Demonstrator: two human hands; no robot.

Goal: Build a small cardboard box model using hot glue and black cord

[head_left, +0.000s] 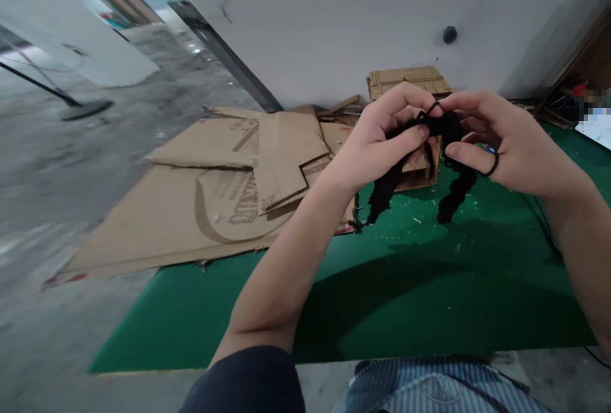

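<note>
Left hand (384, 132) pinches a soft, black, yarn-like bundle (447, 128) above the green-topped bench (405, 301), right hand (503, 130) gripping its other side, fingertips meeting by a thin loop, fuzzy ends dangling. Step in hand looks like working that loop; next move, I judge, calls for a steady left pinch and fine right-finger control. Dark print on the flat brown cardboard sheet (143, 216) sits skewed, partly covered: no brand legible from here.
</note>
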